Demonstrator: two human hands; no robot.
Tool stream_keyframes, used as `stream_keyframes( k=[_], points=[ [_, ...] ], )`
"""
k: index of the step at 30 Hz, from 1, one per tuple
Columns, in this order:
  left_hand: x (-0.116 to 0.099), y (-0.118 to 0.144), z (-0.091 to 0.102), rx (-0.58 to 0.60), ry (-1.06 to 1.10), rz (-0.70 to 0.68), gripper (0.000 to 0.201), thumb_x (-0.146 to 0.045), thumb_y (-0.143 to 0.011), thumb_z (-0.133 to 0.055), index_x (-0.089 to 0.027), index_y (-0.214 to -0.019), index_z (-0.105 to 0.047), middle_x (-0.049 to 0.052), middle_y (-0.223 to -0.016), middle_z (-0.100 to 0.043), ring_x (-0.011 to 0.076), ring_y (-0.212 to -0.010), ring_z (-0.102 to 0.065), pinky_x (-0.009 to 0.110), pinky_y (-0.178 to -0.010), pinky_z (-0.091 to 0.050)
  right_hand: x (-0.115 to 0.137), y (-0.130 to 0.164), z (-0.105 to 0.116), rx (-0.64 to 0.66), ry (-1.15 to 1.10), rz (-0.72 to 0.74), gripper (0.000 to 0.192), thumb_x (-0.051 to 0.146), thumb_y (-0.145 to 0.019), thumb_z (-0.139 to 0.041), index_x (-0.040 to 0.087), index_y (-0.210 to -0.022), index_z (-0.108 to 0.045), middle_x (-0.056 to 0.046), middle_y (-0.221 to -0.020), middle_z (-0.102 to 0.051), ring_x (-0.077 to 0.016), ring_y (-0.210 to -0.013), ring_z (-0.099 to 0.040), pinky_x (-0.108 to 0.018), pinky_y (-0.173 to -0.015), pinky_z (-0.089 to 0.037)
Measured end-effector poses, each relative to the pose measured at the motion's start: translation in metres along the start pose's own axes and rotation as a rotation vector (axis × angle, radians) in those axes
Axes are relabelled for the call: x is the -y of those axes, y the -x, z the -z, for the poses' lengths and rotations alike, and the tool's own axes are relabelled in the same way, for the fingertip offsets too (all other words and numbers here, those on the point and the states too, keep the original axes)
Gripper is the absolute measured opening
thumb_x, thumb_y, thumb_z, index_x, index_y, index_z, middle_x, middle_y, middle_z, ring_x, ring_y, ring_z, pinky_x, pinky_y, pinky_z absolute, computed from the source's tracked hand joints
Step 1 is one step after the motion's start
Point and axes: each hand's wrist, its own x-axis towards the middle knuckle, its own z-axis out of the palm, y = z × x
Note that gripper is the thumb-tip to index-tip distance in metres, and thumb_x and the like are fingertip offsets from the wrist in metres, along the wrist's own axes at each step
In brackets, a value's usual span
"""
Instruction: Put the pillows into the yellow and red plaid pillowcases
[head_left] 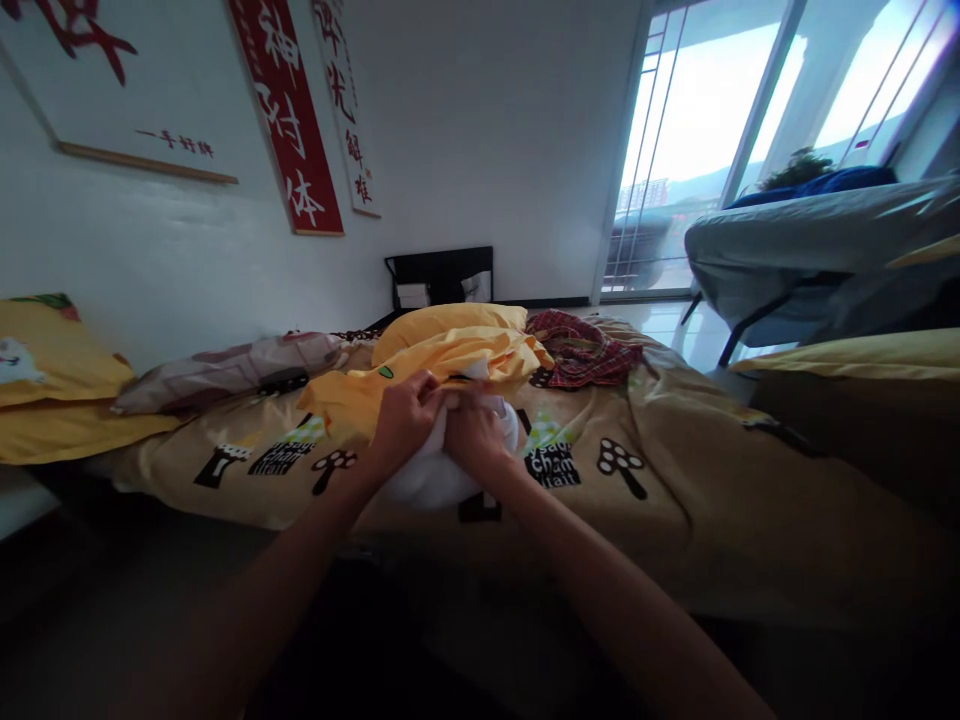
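Black "chan" lettering on tan printed bedsheet [675,470]. Left hand [401,420] and right hand [472,432] side by side, fingers clenched on white soft pillow [427,478], yellow cotton pillowcase [450,365] touching.

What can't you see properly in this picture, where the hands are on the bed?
- Head view: the white pillow is mostly covered by the left hand, the right hand and the yellow cover.
- The fingertips are buried in cloth, so the grip is unclear.
- The red banner is cut off by the top edge.
- The foreground below the bed is too dark.
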Motion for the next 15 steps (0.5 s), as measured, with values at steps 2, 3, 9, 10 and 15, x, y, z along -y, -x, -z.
stream_keyframes(
  k=[2, 3, 9, 10, 15],
  points=[
    [-0.007, 0.006, 0.000, 0.051, -0.196, -0.086, 0.016, -0.030, -0.085, -0.054, -0.016, -0.082, -0.062, 0.004, -0.072, -0.068, 0.0154, -0.065, -0.062, 0.024, -0.061, -0.040, -0.002, -0.006, 0.000, -0.055, -0.045, -0.021, 0.025, 0.015, -0.085, -0.047, 0.012, -0.092, -0.072, -0.018, -0.090, -0.071, -0.0256, -0.085, -0.068, -0.031, -0.069, -0.047],
    [-0.007, 0.008, -0.001, 0.076, -0.296, -0.124, 0.016, -0.029, -0.087, -0.052, -0.017, -0.086, -0.063, 0.005, -0.076, -0.069, 0.0170, -0.069, -0.064, 0.025, -0.063, -0.041, -0.004, -0.008, -0.002, -0.091, -0.065, -0.039, 0.026, 0.015, -0.087, -0.046, 0.012, -0.090, -0.071, -0.018, -0.088, -0.071, -0.0259, -0.083, -0.068, -0.032, -0.070, -0.047],
    [0.018, 0.004, -0.007, 0.130, -0.683, -0.231, 0.022, -0.028, -0.095, -0.043, -0.017, -0.100, -0.062, 0.010, -0.091, -0.071, 0.0220, -0.084, -0.067, 0.029, -0.068, -0.043, -0.028, 0.020, -0.032, -0.357, -0.191, -0.024, 0.034, 0.025, -0.096, -0.036, 0.012, -0.117, -0.059, -0.016, -0.108, -0.068, -0.0229, -0.099, -0.064, -0.034, -0.087, -0.046],
    [0.022, 0.002, -0.008, 0.145, -0.704, -0.252, 0.023, -0.028, -0.096, -0.041, -0.017, -0.101, -0.061, 0.010, -0.091, -0.071, 0.0220, -0.084, -0.067, 0.029, -0.069, -0.043, -0.032, 0.032, -0.038, -0.425, -0.215, 0.006, 0.036, 0.027, -0.096, -0.035, 0.012, -0.124, -0.055, -0.016, -0.114, -0.065, -0.0232, -0.107, -0.061, -0.036, -0.092, -0.044],
    [0.024, -0.002, -0.002, 0.132, -0.712, -0.199, 0.025, -0.029, -0.097, -0.038, -0.018, -0.104, -0.059, 0.008, -0.095, -0.070, 0.0222, -0.089, -0.066, 0.029, -0.067, -0.042, -0.036, 0.099, -0.079, -0.853, -0.303, 0.047, 0.061, 0.037, -0.093, -0.046, 0.020, -0.147, -0.024, -0.019, -0.140, -0.045, -0.0318, -0.131, -0.042, -0.051, -0.104, -0.032]
  ],
)
